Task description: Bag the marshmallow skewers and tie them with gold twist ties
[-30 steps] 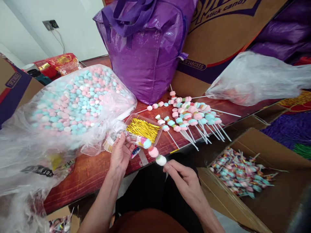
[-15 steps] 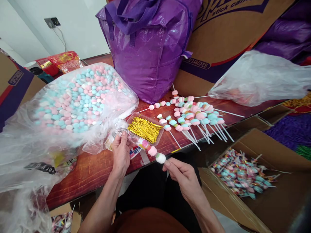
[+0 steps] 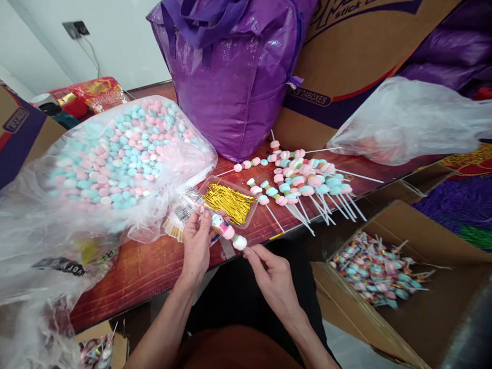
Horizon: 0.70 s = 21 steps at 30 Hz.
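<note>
One purple bag (image 3: pixel 230 97) stood on the bench (image 3: pixel 126 277) at twelve o'clock. One big clear bag (image 3: pixel 172 164) lay between nine and ten, full of pastel candies (image 3: pixel 115 164) too many to count. One plastic tub (image 3: pixel 252 211) sat near the middle, heaped with gold ties (image 3: pixel 228 203), also past counting. At three o'clock lay one pile of bare skewers (image 3: pixel 307 177), so overlapped that I could give no sure number. One open carton (image 3: pixel 430 225) stood at four o'clock with a heap of wrapped sticks (image 3: pixel 384 271) inside, and one smaller carton (image 3: pixel 121 348) at eight.

The one candy stick (image 3: pixel 232 237) in hand was at six o'clock from the tub, over the bench's near edge. The left hand (image 3: pixel 198 241) was closed, thumb against fingers, on the clear wrapper (image 3: pixel 220 223) around the stick's upper part. The right hand (image 3: pixel 271 264) pinched the bottom of the stick between thumb and forefinger, just beside the white end candy, its other fingers curled in.

The wrapper's print blurred the upper candies, and the left fingertips were partly hidden. The small carton and the purple bag's top were cut off by the frame
</note>
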Each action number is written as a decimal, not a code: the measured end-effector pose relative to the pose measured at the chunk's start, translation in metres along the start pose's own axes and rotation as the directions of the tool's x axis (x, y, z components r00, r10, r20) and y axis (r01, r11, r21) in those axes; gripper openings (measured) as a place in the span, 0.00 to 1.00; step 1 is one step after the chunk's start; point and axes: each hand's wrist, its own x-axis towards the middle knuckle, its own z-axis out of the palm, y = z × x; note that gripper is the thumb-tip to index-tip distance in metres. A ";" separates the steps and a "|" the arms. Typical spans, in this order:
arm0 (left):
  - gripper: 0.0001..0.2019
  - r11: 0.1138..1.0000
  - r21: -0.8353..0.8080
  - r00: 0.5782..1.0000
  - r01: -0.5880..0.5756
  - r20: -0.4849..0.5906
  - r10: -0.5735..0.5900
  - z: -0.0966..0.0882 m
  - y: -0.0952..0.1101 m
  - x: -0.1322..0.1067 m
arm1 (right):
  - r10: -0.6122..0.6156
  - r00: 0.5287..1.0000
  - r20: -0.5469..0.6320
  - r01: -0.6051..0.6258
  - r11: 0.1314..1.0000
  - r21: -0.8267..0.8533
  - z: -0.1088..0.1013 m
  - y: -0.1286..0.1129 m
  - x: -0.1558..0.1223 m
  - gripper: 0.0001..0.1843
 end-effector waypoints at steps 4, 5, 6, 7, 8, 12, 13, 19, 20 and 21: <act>0.19 0.999 -0.017 1.000 0.028 -0.008 -0.028 0.006 -0.004 -0.007 | -0.140 0.984 -0.106 0.121 0.978 -0.170 0.009 -0.002 0.002 0.18; 0.19 0.999 -0.028 0.999 0.044 -0.009 -0.044 0.007 -0.004 -0.007 | -0.165 0.980 -0.111 0.140 0.969 -0.205 0.010 -0.003 0.002 0.19; 0.19 0.997 -0.038 0.998 0.064 -0.008 -0.065 0.007 -0.004 -0.008 | -0.174 0.980 -0.101 0.148 0.964 -0.220 0.011 -0.004 0.003 0.19; 0.18 0.995 -0.047 0.996 0.088 -0.004 -0.088 0.006 -0.003 -0.007 | -0.161 0.984 -0.075 0.143 0.968 -0.208 0.011 -0.005 0.003 0.19; 0.18 0.992 -0.058 0.994 0.112 0.002 -0.112 0.005 -0.003 -0.006 | -0.131 0.991 -0.039 0.122 0.978 -0.171 0.010 -0.006 0.004 0.20; 0.18 0.982 -0.086 0.985 0.168 0.050 -0.164 0.003 -0.002 -0.002 | 0.058 0.996 0.073 -0.061 0.998 0.031 0.006 -0.009 0.005 0.21; 0.18 0.982 -0.078 0.984 0.169 0.064 -0.165 0.003 -0.003 -0.002 | 0.097 0.992 0.075 -0.102 0.993 0.060 0.006 -0.011 0.007 0.21; 0.17 0.979 0.017 0.966 0.205 0.157 -0.205 0.010 -0.015 -0.016 | 0.156 0.988 0.010 -0.155 0.966 0.209 0.014 -0.023 0.020 0.20; 0.17 0.975 0.031 0.959 0.220 0.175 -0.223 0.010 -0.013 -0.017 | 0.154 0.988 0.005 -0.151 0.962 0.227 0.014 -0.024 0.022 0.20; 0.18 0.973 0.040 0.955 0.228 0.187 -0.232 0.009 -0.011 -0.016 | 0.153 0.988 0.006 -0.150 0.960 0.235 0.015 -0.025 0.022 0.20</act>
